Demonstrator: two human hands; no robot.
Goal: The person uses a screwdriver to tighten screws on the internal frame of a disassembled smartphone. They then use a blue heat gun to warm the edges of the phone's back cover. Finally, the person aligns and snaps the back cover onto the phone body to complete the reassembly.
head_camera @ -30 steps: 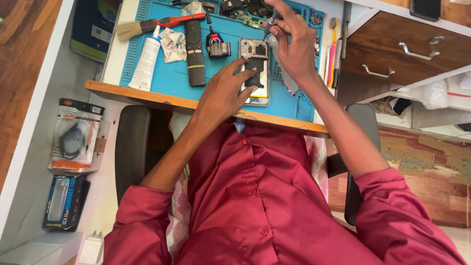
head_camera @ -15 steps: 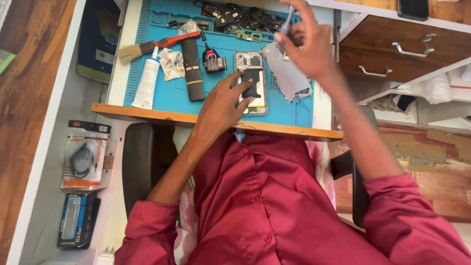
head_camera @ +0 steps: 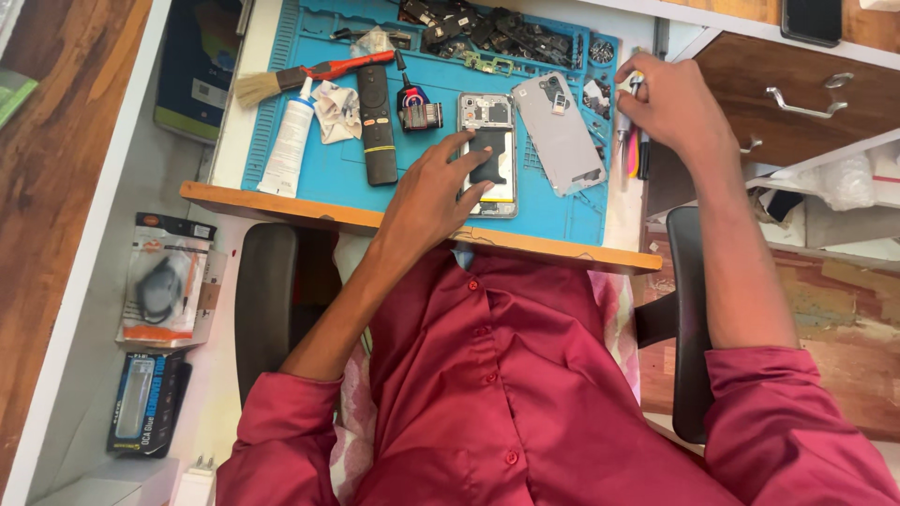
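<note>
While the person's red-sleeved arms reach forward over the wooden edge of the bench point(head_camera: 281, 199), the left hand point(head_camera: 433, 187) lies nearest, its fingers point(head_camera: 473, 192) spread apart and pressed flat on the opened phone point(head_camera: 489, 155), which rests on the blue work mat point(head_camera: 323, 164) with its long axis running away from the body. Just right of that phone, touching or nearly so, lies one detached grey back cover point(head_camera: 561, 134), tilted slightly, its long axis roughly the same way. Further right, at the mat's edge, the right hand point(head_camera: 670, 103) is curled with fingers together around a thin tool point(head_camera: 637, 86); what kind of tool it is cannot be told. The left hand is thus the nearer to the phone, the right well apart from it. Left of the phone stand one small red-and-black gadget point(head_camera: 419, 108), one black remote point(head_camera: 377, 122), one crumpled cloth point(head_camera: 336, 108), one white tube point(head_camera: 289, 150) and one red-handled brush point(head_camera: 309, 75). Farthest off, a heap of dark loose parts point(head_camera: 497, 33) lines the mat's back edge.
</note>
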